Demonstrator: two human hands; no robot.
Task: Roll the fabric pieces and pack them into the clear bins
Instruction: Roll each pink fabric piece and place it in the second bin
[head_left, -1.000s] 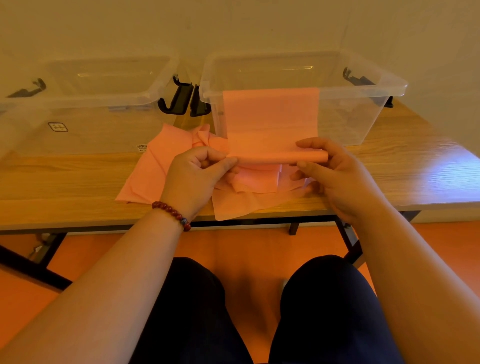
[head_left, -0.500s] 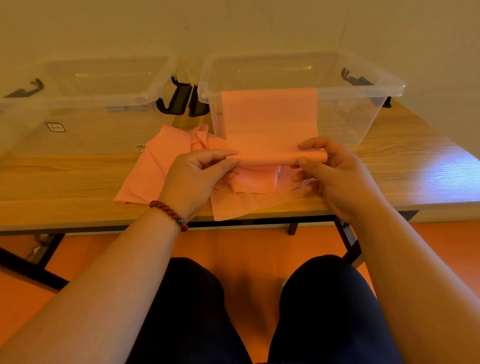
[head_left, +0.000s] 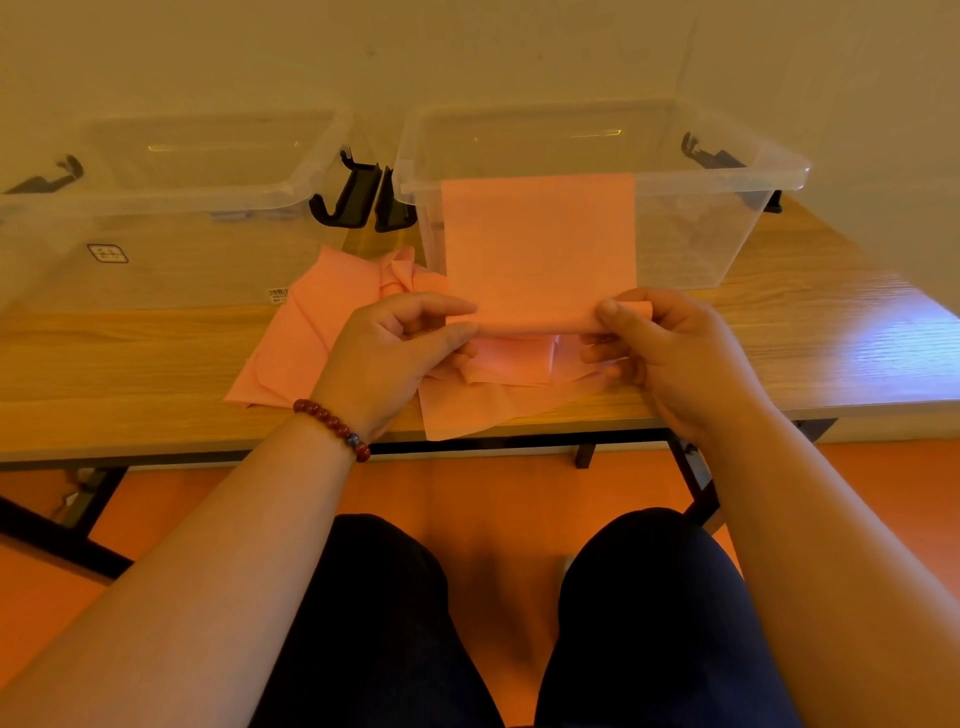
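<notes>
Head view, the only one we have, and the rolling is on. The left hand (head_left: 400, 353) pinches the left end of the roll (head_left: 540, 325), thumb under and fingers over, clamped on the fabric. The right hand (head_left: 670, 358) does the same at the right end, thumb on top, fingers tucked beneath. Between them the roll is a thin pink tube, held just above the surface (head_left: 130, 358), and the unrolled sheet (head_left: 537, 239) climbs from it up the front wall of the right bin (head_left: 727, 171), its top edge at the rim.

Most of the sheet is unrolled, so I judge this an early stage of the roll. To do it well, both hands should turn at one pace (one end running ahead gives a cone, not a cylinder), with light tension toward the person so each wrap lies tight on the last. The side edges want watching: they should stack flush as the tube grows.

Under the hands lies the pile (head_left: 311, 338) of loose pink pieces, crumpled in the middle and one corner hanging past the near edge of the surface. A snag there could drag a piece into the roll, so keeping the tube lifted clear looks wise.

The left bin (head_left: 171, 187) stands beside the right, and neither shows any roll inside. Packing is all ahead.
</notes>
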